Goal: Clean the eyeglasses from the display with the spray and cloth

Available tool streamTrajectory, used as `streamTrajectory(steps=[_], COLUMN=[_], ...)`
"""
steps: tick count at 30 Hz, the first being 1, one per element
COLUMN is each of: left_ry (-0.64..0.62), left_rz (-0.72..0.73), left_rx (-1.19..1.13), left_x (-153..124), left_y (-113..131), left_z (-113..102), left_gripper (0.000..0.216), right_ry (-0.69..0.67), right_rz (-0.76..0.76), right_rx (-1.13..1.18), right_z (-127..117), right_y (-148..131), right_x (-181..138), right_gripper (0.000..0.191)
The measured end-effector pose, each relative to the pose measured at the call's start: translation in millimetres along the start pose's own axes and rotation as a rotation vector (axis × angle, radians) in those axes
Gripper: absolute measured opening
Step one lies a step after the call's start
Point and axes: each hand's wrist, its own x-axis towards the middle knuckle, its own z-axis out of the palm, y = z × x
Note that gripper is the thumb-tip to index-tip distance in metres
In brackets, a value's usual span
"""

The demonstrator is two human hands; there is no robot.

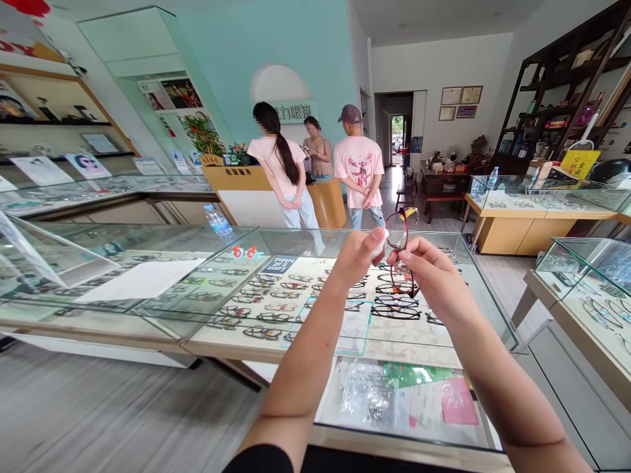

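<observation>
A pair of dark red eyeglasses is held upright on end above the glass display case. My right hand pinches the glasses near their middle, between thumb and fingers. Close beside the upper lens, my left hand is closed with its thumb on top. A bit of white cloth or tissue shows at its fingertips; most of it is hidden. Rows of eyeglass frames lie inside the case below my hands.
An open drawer with plastic bags and papers juts out below my arms. On the case to the left are a water bottle and a white sheet. Several people stand by the wooden counter. More display cases stand right.
</observation>
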Motion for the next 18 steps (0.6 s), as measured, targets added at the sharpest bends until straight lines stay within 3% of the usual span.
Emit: streamTrajectory(steps=[12,18], left_ry=[0.028,-0.145], left_rz=[-0.099,-0.062], left_rx=[-0.031,-0.026], left_x=[-0.4,-1.5], left_y=[-1.5,14.3], left_z=[3.2,0.2], left_gripper=[0.086,0.090], right_ry=[0.009,0.068], right_rz=[0.032,0.005], right_rx=[0.011,0.152], right_z=[2.5,-0.8], right_y=[-1.0,-4.7], right_x=[-0.4,3.0], right_gripper=[0.035,0.034])
